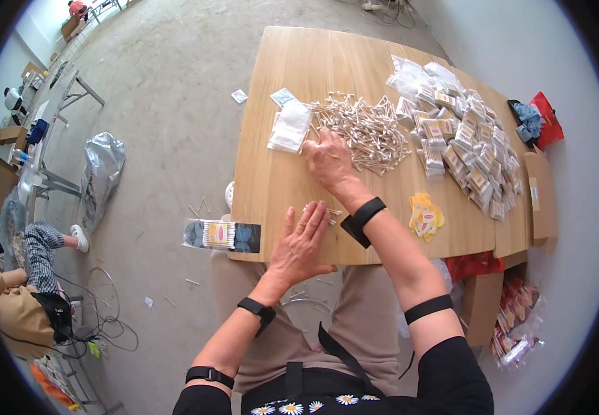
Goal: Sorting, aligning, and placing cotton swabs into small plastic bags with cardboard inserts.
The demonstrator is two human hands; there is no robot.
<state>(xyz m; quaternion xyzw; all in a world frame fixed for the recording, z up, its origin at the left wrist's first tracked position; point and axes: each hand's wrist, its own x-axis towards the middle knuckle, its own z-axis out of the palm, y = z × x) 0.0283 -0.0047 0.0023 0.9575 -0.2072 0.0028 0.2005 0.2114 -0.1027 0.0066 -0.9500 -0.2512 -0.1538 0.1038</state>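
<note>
A loose heap of wooden-stick cotton swabs (375, 131) lies on the wooden table (313, 55). At the heap's left edge is my right hand (328, 160), its fingers bent down and closed on cotton swabs there; the fingertips are partly hidden. My left hand (301, 245) rests flat by the near edge, fingers stretched out over a few cotton swabs (334, 214) whose tips show beside it. Clear plastic bags (290, 128) lie just left of my right hand. To the left of my left hand, a filled swab pack (218, 234) sits at the table's corner.
Many filled swab packs (465, 145) are piled at the right, with yellow cards (424, 216) nearer me. Cardboard boxes (540, 194) and a red bag (547, 117) stand along the right side. At the far left, a person (26, 290) sits by another table.
</note>
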